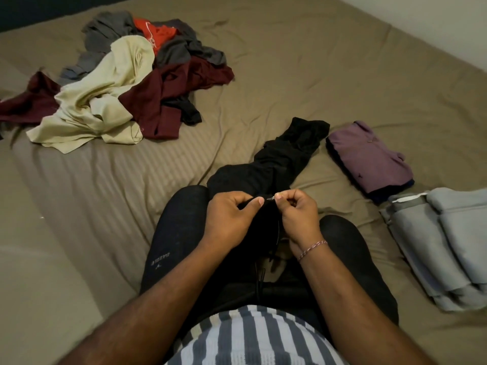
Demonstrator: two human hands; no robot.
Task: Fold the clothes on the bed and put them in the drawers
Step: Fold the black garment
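- A bed (276, 75) covered in a wrinkled olive-brown sheet with a faint woven stripe fills nearly the whole view; a pale wall shows at the far right corner and a dark band runs along the far left edge.
- The person sits on the bed with knees apart, in dark trousers and a striped blue-and-white top.
- An unfolded heap of clothes (126, 83) lies at the far left: grey, red, cream and maroon pieces tangled over one another.
- On the right lies a folded purple garment (369, 156), and nearer, just beside it, a folded stack of grey clothes (448, 246).
- The black garment (284, 156) stretches from the person's lap out between the knees toward the middle of the bed, rumpled and not folded; a dark cord hangs from it into the lap.
- The left hand (229, 214) has its fingers curled, thumb pressed over a bunched edge of the black cloth.
- The right hand (297, 212), a thin bracelet at its wrist, pinches a small metal tip (271, 198) between thumb and forefinger; the other fingers are curled in.
- The two hands sit close together, almost touching, over the near end of the garment.
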